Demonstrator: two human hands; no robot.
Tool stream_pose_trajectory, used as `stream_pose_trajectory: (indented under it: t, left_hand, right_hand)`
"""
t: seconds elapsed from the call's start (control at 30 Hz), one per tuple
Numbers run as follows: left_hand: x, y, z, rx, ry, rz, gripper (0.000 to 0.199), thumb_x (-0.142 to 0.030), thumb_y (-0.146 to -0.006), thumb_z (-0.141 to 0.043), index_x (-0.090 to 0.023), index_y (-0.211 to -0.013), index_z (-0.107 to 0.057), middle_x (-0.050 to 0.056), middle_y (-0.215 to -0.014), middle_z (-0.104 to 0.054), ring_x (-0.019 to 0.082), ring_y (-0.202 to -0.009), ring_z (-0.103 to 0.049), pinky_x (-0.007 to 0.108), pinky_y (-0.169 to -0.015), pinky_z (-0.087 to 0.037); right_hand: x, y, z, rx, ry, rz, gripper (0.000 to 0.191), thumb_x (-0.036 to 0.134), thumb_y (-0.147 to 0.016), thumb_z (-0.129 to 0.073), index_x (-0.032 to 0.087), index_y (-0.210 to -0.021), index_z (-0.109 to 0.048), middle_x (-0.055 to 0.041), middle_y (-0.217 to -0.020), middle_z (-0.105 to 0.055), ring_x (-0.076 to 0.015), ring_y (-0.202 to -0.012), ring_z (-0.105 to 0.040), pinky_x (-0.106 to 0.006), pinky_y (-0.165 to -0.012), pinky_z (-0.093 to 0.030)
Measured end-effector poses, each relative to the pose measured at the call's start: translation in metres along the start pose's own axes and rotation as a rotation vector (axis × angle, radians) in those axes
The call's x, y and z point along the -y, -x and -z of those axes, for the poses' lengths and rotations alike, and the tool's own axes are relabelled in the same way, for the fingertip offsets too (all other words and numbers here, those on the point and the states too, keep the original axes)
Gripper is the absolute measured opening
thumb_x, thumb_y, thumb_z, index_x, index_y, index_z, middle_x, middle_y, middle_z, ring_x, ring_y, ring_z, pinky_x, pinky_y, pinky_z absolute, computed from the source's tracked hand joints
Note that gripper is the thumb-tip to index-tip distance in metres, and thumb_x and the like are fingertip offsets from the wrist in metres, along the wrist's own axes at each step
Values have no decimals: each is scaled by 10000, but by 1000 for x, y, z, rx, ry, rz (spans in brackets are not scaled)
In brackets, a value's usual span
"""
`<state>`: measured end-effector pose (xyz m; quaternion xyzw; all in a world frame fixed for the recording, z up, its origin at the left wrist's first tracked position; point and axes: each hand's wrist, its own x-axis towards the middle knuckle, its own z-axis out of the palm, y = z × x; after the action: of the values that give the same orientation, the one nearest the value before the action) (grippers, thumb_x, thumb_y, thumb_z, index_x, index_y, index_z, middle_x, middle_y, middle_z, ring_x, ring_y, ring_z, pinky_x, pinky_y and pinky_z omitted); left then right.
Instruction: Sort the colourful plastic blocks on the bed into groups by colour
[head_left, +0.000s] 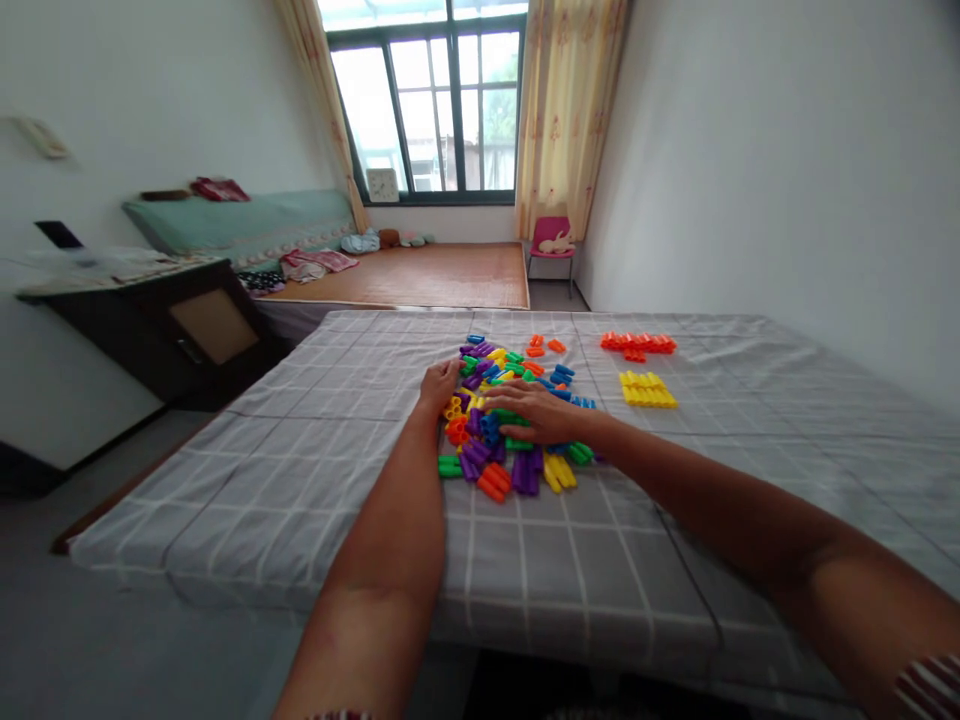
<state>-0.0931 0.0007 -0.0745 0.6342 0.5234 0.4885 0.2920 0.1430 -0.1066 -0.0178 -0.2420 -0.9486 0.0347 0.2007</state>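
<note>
A heap of plastic tube-shaped building pieces [474, 450] in purple, green, yellow, blue and orange lies on the grey checked cloth. At the heap's left edge is my left hand [440, 385], its fingers curled close to green and purple pieces; what they hold, if anything, is hidden. My right hand [538, 412] rests over the middle of the heap, palm down, fingers apart and touching pieces beneath it. To the right sit a joined row of orange pieces [639, 344] and a yellow block of pieces [648, 391]. A few loose orange pieces [535, 346] lie behind the heap.
The checked cloth [300, 440] covers a wide, flat surface whose near edge runs below my forearms. Beyond it is a low bed platform [457, 275] under a window. A dark cabinet [210, 330] stands at the left, a pink chair [552, 238] at the far right.
</note>
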Motion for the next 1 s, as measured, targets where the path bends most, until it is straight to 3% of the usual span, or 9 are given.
stream_pose_trajectory:
  t: [0.17, 0.27, 0.4, 0.47, 0.57, 0.7, 0.77, 0.83, 1.0]
  left_hand:
    - [-1, -1, -1, -17, 52, 26, 475, -547, -821, -510, -152, -902, -762, 60, -868, -749, 209, -851, -656, 289, -748, -477]
    - [-2, -1, -1, -55, 209, 51, 546, -603, -819, -504, -126, -914, -753, 96, -901, -748, 213, -885, -664, 308, -802, -487]
    - [-5, -1, 0, -84, 442, 143, 641, -691, -785, -515, -103, -908, -738, 144, -933, -744, 229, -936, -674, 335, -853, -495]
    - [-7, -1, 1, -91, 487, 164, 643, -709, -762, -536, -110, -883, -737, 139, -916, -745, 238, -943, -676, 346, -855, -499]
    - [-8, 0, 1, -97, 510, 166, 631, -715, -735, -562, -118, -839, -736, 128, -881, -746, 251, -928, -679, 359, -846, -503]
    - [-7, 0, 1, -102, 515, 173, 613, -706, -726, -575, -120, -813, -732, 132, -887, -744, 259, -939, -677, 368, -859, -497]
    - [-7, 0, 1, -90, 523, 172, 605, -699, -733, -571, -120, -816, -727, 137, -901, -743, 256, -942, -678, 370, -865, -496]
    - [-7, 0, 1, -77, 525, 174, 596, -689, -739, -571, -119, -824, -724, 142, -919, -741, 251, -945, -679, 372, -872, -495]
    - [-8, 0, 0, -84, 484, 174, 563, -655, -755, -576, -117, -831, -724, 145, -929, -740, 249, -959, -677, 378, -875, -491]
  right_hand:
    - [-57, -7, -11, -105, 2, -130, 319, 382, -902, -579, 233, -1178, -639, -86, -1215, -657, -239, -1172, -542, -429, -1035, -376]
    - [-71, -12, -10, -115, 7, -223, 275, 385, -898, -582, 212, -1091, -673, -82, -1137, -686, -238, -1111, -570, -409, -1004, -398]
    - [-56, -40, -2, -156, 77, -332, 204, 302, -908, -547, 211, -989, -711, -81, -1037, -706, -239, -1041, -589, -406, -971, -419]
    - [-41, -61, -1, -94, 47, -189, 229, 197, -873, -565, 229, -1052, -704, -58, -1107, -692, -223, -1076, -575, -384, -984, -416]
    - [-21, -89, -6, 120, -19, 64, 374, 53, -769, -613, 228, -1088, -700, -18, -1160, -680, -205, -1123, -549, -327, -997, -411]
    - [-7, -104, -14, 244, -31, 46, 368, 16, -720, -663, 193, -1039, -707, -16, -1099, -705, -194, -1070, -569, -278, -944, -433]
    - [-6, -99, -12, 171, -44, -8, 270, 83, -766, -666, 177, -1017, -698, -39, -1042, -715, -194, -1006, -597, -294, -904, -454]
    - [-10, -85, -6, 17, -75, -107, 189, 174, -806, -657, 157, -992, -682, -62, -980, -715, -189, -914, -625, -301, -833, -481]
    - [-50, -7, 20, -277, -235, -578, 196, 318, -785, -662, 156, -894, -635, -32, -795, -696, -153, -699, -646, -253, -639, -502]
